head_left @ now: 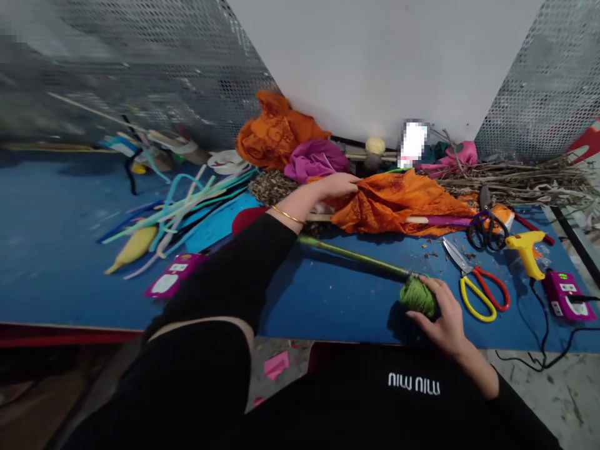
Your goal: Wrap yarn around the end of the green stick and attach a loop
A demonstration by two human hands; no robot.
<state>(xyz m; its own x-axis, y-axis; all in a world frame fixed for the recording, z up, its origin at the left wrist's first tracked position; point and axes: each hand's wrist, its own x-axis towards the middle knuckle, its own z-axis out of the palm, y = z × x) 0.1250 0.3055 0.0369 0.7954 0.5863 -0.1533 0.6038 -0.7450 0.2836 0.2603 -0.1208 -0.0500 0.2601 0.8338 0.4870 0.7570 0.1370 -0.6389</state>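
Note:
My left hand (341, 187) reaches across the table to a crumpled orange patterned cloth (398, 199) and grips its left part, with the fingertips partly hidden. In my right hand (443, 315) is a ball of green yarn (416, 296), with thumb and fingers around its right side. A long green-wrapped stick (356, 255) lies between the hands, its right end meeting the yarn ball. Beside the right hand lie scissors (478, 287) with one red and one yellow handle, their blades apart. Behind them are dark-handled shears (487, 228).
At the right are a yellow glue gun (527, 250) and a purple power box (567, 297) with black cables. Dry twigs (515, 181), magenta cloth (316, 161) and another orange cloth (279, 134) line the back. Coloured strips (182, 212) and a yellow gourd-like object (134, 249) lie left.

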